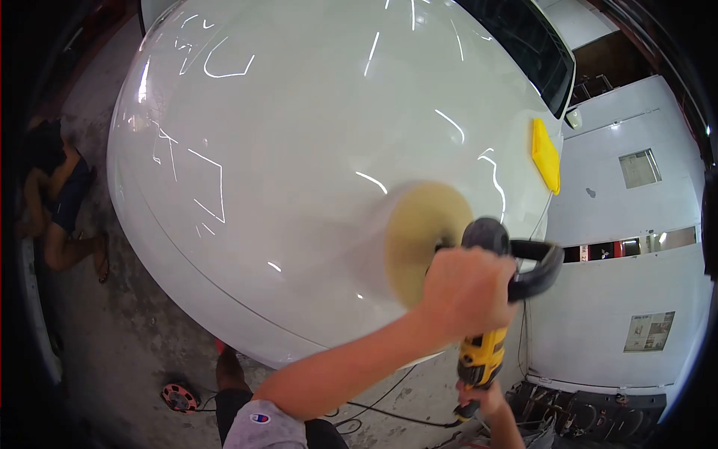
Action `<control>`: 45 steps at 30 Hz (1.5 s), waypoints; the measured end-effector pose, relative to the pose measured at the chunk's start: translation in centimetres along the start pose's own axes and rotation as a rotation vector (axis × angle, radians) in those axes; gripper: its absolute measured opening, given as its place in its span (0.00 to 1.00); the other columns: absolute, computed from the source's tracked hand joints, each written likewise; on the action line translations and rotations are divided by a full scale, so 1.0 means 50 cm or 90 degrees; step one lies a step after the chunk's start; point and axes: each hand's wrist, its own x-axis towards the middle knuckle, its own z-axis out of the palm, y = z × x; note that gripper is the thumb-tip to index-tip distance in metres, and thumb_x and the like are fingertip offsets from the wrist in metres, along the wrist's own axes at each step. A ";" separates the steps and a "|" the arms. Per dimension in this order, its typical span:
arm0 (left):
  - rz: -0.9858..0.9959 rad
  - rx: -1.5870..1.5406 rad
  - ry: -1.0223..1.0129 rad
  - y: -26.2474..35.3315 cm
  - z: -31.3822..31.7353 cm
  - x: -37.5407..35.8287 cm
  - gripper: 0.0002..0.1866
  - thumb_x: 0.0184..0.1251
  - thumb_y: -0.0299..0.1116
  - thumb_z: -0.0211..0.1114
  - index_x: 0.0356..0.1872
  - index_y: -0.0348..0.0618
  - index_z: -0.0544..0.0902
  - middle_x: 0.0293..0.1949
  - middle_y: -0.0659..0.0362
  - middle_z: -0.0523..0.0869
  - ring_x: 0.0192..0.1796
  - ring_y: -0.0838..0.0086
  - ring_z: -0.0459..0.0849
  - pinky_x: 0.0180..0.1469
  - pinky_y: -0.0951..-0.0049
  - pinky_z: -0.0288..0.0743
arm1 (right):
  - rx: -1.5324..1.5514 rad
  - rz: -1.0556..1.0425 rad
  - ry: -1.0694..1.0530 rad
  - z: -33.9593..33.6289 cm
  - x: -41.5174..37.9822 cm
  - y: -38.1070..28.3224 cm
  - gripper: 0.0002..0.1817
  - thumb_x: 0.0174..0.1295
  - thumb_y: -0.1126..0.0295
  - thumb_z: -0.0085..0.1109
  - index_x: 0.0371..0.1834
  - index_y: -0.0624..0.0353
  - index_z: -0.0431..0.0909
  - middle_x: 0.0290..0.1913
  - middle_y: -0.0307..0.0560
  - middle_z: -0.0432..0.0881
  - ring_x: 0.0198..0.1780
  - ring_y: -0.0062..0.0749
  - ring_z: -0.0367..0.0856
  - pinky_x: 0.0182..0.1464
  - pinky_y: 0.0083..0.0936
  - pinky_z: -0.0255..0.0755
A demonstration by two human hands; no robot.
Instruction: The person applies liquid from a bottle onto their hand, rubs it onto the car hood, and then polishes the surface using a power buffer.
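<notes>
We see the rotary polisher [479,329] with its yellow foam pad [419,239] flat against the white car hood [299,150]. Our left hand [464,288] closes around the loop handle for downward pressure; our right hand [482,396] grips the rear body, steering.

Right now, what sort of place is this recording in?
Probably a car detailing or body shop: a white car hood being worked with a yellow power polisher, a bare concrete floor, and a cord reel lying on it.
</notes>
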 end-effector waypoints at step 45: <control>-0.033 -0.106 -0.475 -0.034 0.057 0.280 0.12 0.42 0.28 0.59 0.15 0.47 0.62 0.16 0.63 0.63 0.21 0.74 0.61 0.32 0.71 0.57 | 0.429 -0.409 -0.012 0.194 0.053 0.036 0.25 0.64 0.65 0.63 0.59 0.65 0.67 0.48 0.62 0.77 0.52 0.53 0.79 0.52 0.38 0.72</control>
